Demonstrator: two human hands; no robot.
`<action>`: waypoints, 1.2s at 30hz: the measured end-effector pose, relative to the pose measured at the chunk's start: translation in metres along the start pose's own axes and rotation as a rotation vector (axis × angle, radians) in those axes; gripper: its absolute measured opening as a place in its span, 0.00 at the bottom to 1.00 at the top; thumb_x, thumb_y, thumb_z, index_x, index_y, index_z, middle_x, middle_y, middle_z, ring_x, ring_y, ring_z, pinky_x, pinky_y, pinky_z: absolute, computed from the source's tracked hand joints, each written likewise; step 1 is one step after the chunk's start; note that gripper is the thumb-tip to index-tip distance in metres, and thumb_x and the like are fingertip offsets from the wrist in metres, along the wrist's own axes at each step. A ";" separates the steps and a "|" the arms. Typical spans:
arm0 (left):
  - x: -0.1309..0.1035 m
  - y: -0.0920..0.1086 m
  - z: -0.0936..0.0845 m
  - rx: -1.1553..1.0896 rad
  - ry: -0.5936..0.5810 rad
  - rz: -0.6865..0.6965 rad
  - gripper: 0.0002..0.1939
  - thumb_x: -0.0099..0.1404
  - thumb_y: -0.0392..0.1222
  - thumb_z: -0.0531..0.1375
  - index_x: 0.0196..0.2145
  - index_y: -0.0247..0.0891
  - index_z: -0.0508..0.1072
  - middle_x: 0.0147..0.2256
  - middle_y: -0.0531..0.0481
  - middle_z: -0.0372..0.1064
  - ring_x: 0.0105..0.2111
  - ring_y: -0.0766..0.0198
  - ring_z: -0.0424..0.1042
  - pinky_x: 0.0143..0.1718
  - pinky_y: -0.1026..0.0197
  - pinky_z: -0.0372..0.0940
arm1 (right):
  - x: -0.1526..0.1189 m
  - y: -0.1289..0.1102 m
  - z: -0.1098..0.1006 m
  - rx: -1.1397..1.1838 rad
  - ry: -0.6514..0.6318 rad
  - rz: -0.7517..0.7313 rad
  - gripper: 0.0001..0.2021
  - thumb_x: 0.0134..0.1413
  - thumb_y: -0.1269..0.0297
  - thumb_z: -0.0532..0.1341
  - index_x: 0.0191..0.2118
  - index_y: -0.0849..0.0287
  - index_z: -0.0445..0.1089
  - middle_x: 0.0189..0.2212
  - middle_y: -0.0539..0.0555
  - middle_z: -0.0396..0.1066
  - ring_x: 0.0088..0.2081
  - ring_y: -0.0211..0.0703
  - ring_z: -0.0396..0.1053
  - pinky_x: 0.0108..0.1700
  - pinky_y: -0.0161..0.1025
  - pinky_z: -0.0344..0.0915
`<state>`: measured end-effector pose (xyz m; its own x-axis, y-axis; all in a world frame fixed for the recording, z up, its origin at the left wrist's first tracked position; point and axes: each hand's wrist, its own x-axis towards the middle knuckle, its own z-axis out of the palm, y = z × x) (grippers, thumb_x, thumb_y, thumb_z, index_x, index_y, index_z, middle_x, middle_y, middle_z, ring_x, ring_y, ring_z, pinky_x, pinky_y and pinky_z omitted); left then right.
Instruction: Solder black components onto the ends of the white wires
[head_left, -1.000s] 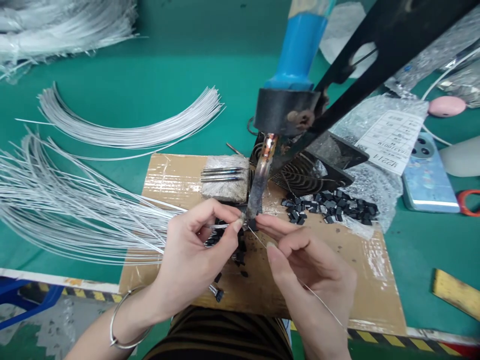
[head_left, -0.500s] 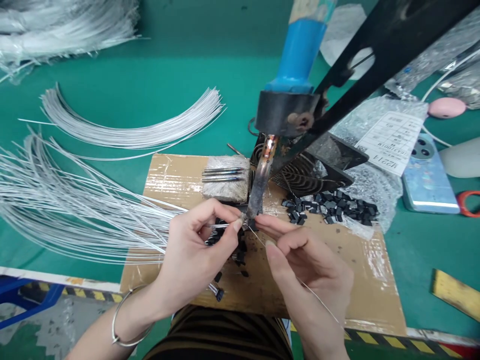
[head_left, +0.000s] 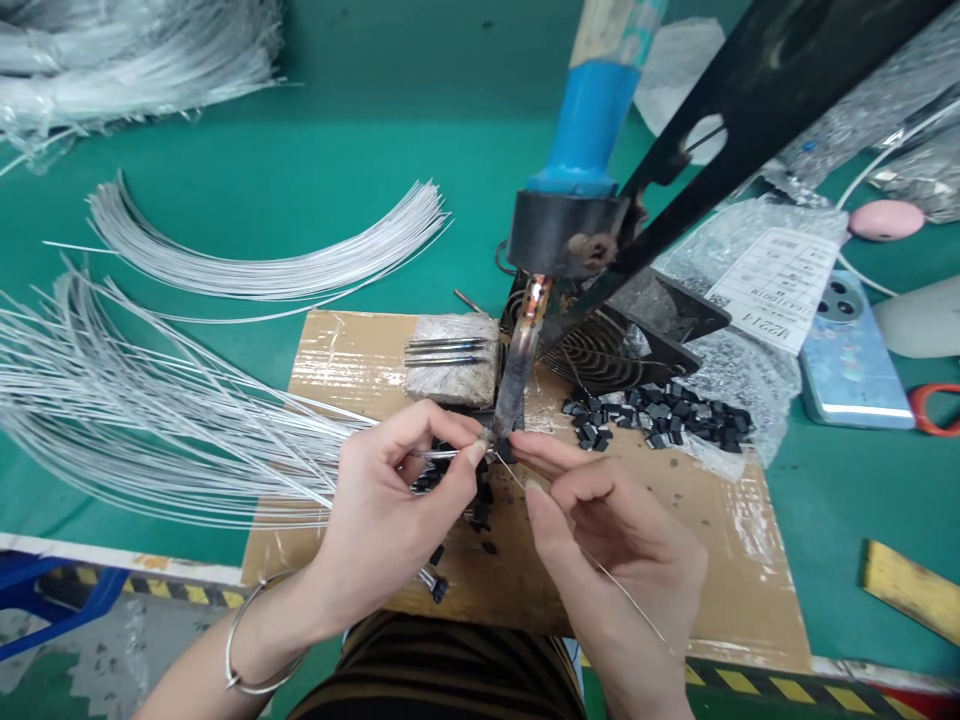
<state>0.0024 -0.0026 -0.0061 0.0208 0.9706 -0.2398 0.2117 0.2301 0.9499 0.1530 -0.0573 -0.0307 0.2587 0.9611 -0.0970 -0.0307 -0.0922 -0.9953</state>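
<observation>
My left hand (head_left: 401,505) is closed in a pinch on a white wire (head_left: 439,455), its end right under the tip of the soldering iron (head_left: 516,375). My right hand (head_left: 619,545) is closed on a thin strand of solder wire (head_left: 630,598), which runs from the palm past the thumb up to the iron's tip. The right fingertips rest beside a small black piece (head_left: 502,449) at that tip; whether they grip it I cannot tell. The iron has a blue handle (head_left: 589,125) and hangs from a black metal arm (head_left: 720,140). The exact joint is hidden by fingertips.
A cardboard sheet (head_left: 720,560) covers the work area. White wires lie in a loose bundle (head_left: 187,430) at left and a curved bundle (head_left: 262,262) behind. Small black parts (head_left: 675,415) are heaped at right, near a fan (head_left: 600,350) and a phone (head_left: 855,350). A pad (head_left: 450,385) bears metal pins.
The right thumb has shifted slightly left and up along the solder wire. Both hands otherwise stay at the iron's tip; the view has shifted slightly.
</observation>
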 end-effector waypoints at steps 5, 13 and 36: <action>0.000 -0.001 0.000 -0.033 0.005 0.021 0.06 0.61 0.32 0.67 0.28 0.38 0.77 0.31 0.51 0.81 0.29 0.66 0.73 0.32 0.66 0.66 | 0.003 0.002 -0.002 -0.018 -0.042 -0.070 0.10 0.63 0.73 0.68 0.31 0.54 0.72 0.51 0.53 0.84 0.52 0.45 0.83 0.56 0.36 0.78; 0.001 -0.001 0.000 0.010 -0.005 0.026 0.05 0.62 0.33 0.66 0.28 0.38 0.77 0.31 0.51 0.81 0.25 0.68 0.71 0.26 0.66 0.63 | 0.004 0.003 -0.003 -0.047 -0.050 -0.106 0.10 0.63 0.75 0.68 0.32 0.53 0.72 0.51 0.52 0.84 0.50 0.44 0.84 0.54 0.35 0.79; 0.001 -0.003 -0.001 0.034 -0.019 0.017 0.05 0.62 0.35 0.65 0.27 0.39 0.76 0.30 0.51 0.81 0.23 0.68 0.68 0.22 0.64 0.56 | 0.001 0.005 -0.002 -0.069 -0.032 -0.113 0.11 0.64 0.75 0.68 0.32 0.53 0.72 0.51 0.47 0.84 0.51 0.36 0.83 0.55 0.28 0.75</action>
<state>0.0012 -0.0026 -0.0088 0.0427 0.9728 -0.2275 0.2443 0.2106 0.9466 0.1549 -0.0574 -0.0361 0.2254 0.9742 0.0146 0.0637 0.0002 -0.9980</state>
